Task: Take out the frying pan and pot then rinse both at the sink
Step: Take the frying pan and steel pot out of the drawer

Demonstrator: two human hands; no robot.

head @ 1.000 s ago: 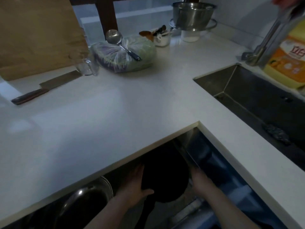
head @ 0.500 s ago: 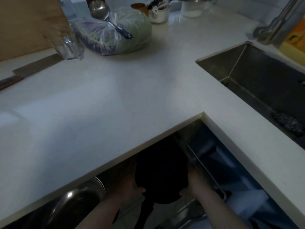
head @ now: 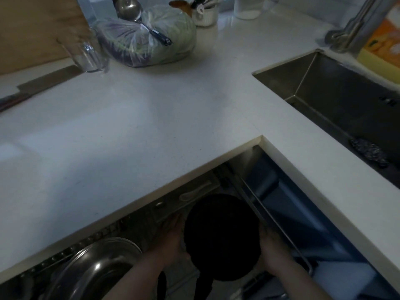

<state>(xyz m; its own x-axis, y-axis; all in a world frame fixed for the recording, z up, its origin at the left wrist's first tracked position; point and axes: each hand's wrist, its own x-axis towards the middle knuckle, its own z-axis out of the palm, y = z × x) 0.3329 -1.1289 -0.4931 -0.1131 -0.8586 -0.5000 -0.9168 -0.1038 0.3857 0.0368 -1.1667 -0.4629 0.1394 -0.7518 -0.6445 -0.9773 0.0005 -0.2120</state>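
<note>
A round black frying pan (head: 221,236) sits low in the pulled-out drawer below the white counter corner. Its dark handle (head: 204,286) points toward me. My left hand (head: 172,241) grips the pan's left rim, thumb hooked over the near edge. My right hand (head: 271,250) holds the right rim, pressed against the drawer's metal rail. A shiny steel pot or bowl (head: 95,269) lies in the drawer at lower left. The steel sink (head: 337,100) is sunk into the counter at right, with the faucet (head: 355,29) behind it.
The white counter (head: 129,131) overhangs the drawer. On it stand a glass (head: 86,55), a knife (head: 39,87), a bagged cabbage (head: 151,42) with a ladle on top, and a wooden board (head: 36,29). A steel scourer (head: 368,151) lies in the sink. An orange detergent bottle (head: 383,44) stands by the faucet.
Both hands have drawn the black pan out toward me, clear of the counter edge. A white spoon in a tray behind it has come into sight. The camera has tilted down.
</note>
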